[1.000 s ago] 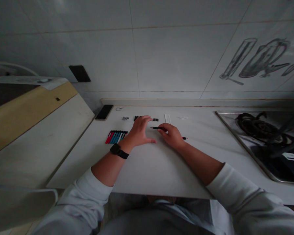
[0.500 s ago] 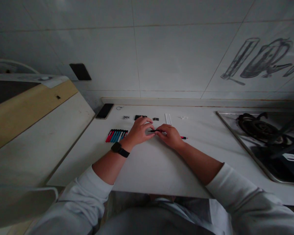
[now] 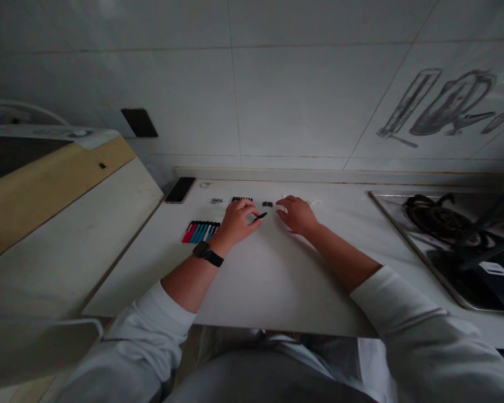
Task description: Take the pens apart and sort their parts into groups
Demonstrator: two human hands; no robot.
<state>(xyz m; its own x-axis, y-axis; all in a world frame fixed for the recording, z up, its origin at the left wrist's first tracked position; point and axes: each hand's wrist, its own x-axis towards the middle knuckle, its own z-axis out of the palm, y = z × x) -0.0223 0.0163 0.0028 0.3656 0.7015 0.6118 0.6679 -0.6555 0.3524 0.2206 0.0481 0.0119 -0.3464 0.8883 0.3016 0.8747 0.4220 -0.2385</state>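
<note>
My left hand [image 3: 236, 220], with a black watch [image 3: 207, 253] on its wrist, pinches a small slim black pen part [image 3: 260, 216] between thumb and fingers. My right hand [image 3: 301, 216] hovers open over the thin white sticks, its thumb apart from its fingers and holding nothing that I can see. Most of the sticks are hidden beneath it. A bit of pink [image 3: 294, 232] shows under that palm. Small dark pieces [image 3: 267, 204] lie between the two hands. Behind my left fingers stands a row of black parts [image 3: 241, 199], partly covered.
Red, blue and white pen barrels [image 3: 199, 230] lie in a row left of my left hand. Small springs [image 3: 215, 201] and a phone [image 3: 180, 190] are farther back. Small clear pieces [image 3: 315, 201] lie right of my right hand. A gas stove [image 3: 445, 224] borders the counter [image 3: 269, 280].
My right hand has let go of the black part and moved up and right over the white sticks. My left hand keeps the part, now tilted upward.
</note>
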